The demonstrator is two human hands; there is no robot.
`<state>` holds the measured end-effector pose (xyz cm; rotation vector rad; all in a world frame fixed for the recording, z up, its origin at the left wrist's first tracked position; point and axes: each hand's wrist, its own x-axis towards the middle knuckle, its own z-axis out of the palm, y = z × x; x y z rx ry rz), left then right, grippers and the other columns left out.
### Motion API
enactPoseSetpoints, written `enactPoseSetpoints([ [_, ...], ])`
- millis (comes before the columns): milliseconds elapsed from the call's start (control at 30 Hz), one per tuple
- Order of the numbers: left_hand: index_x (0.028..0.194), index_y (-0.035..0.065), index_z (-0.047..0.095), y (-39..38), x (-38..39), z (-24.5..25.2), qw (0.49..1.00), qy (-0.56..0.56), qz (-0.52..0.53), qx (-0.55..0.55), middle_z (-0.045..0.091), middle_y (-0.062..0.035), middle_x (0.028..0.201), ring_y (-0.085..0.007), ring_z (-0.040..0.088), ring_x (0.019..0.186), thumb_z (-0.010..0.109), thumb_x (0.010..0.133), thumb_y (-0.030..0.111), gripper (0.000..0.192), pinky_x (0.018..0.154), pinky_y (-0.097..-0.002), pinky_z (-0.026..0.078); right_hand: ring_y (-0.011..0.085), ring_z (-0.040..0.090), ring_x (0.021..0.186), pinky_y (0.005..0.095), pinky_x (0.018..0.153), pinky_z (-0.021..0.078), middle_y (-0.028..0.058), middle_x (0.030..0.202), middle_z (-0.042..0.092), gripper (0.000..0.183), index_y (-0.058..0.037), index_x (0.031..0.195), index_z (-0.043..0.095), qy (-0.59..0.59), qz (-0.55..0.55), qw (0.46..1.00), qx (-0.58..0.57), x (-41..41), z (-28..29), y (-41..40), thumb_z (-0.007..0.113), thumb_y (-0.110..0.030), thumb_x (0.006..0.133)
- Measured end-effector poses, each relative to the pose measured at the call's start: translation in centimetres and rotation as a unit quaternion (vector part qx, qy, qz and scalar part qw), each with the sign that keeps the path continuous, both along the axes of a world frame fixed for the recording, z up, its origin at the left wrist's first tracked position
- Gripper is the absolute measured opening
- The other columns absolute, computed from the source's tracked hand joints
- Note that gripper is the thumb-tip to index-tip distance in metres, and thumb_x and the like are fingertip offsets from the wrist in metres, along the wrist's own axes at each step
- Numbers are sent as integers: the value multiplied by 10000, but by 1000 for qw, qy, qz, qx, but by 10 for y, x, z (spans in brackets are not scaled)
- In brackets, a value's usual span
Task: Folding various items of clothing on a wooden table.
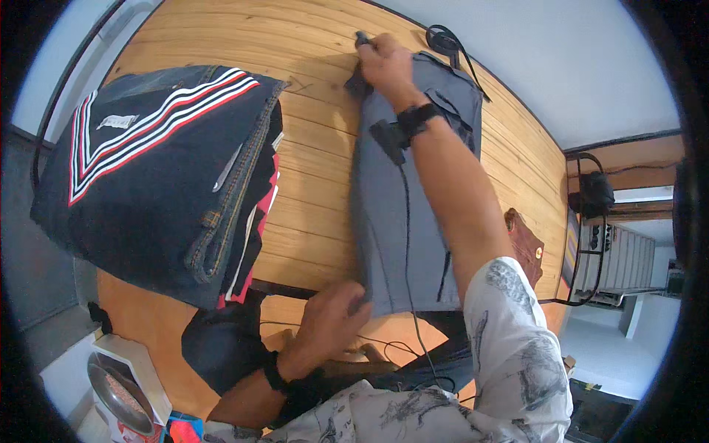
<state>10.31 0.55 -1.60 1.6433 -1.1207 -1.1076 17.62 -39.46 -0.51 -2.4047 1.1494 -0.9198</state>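
Note:
A grey cloth garment [382,232], apparently trousers folded lengthwise, lies on the wooden table [316,166]. At its far left corner my right hand [385,63] is closed on grey cloth, and a bit of dark cloth pokes out past the fingers. My left hand [332,315] pinches the near left corner, at the table's front edge; it is slightly blurred. Each wrist wears a black band. From the right one [418,122], a small black device [388,141] with a cable [407,221] hangs over the garment. My right forearm covers part of the cloth.
A tall folded pile of clothes [149,166], with dark denim and striped trim on top, stands at the left. A coiled black belt or strap [443,41] lies behind the garment. Brown folded cloth [523,246] sits at the right. A metal bowl [119,393] is at lower left.

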Motion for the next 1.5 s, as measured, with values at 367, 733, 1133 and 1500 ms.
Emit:
enactPoseSetpoints([
  [367,948,18,628,-26,-41,-6,975,-60,-70,-204,638,-135,895,-323,639,807,748,777,122,233,709,-408,536,258,665,748,388,746,519,154,786,696,362,41,871,725,-104,-196,958,181,-151,17,-67,611,-300,826],
  [733,918,28,616,-50,-74,-17,964,-74,-111,-229,644,-130,869,-323,641,796,724,779,95,188,706,-417,534,163,593,697,319,589,483,60,814,636,235,31,988,648,-167,-173,947,213,-200,-18,-88,633,-180,884],
  [1133,917,26,611,-51,-76,-22,969,-72,-110,-208,657,-137,880,-334,654,816,726,807,122,186,716,-419,535,283,636,827,391,727,541,172,943,646,311,42,971,644,-107,-296,908,277,-232,-47,-85,667,-240,843],
  [1500,1132,79,606,-43,-74,-33,957,-138,-246,-73,654,-125,1013,-326,634,955,693,840,322,390,753,-453,526,380,628,1026,437,877,501,215,1047,671,359,-29,1063,649,182,-43,982,-3,-157,-15,-99,679,-264,793],
])
